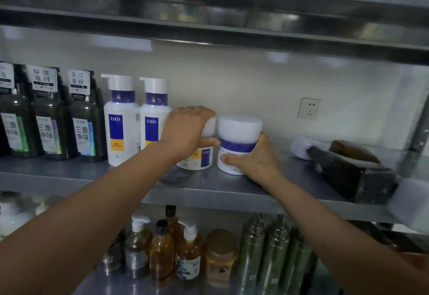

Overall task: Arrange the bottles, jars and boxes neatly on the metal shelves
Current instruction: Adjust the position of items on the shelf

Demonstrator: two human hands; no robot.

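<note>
Two jars are in my grip. My left hand [185, 129] curls over the lid of the left jar [202, 158], and my right hand [254, 157] wraps round the right jar [239, 129]. Both stand upright, just beside each other, on the middle shelf [69, 174], next to the white pump bottles [121, 120]. The black bottles [50, 118] are lined up. A toppled dark bottle [348, 174] is not yet stood up, I judge. My left hand hides most of its jar, and the far right is a blur.
</note>
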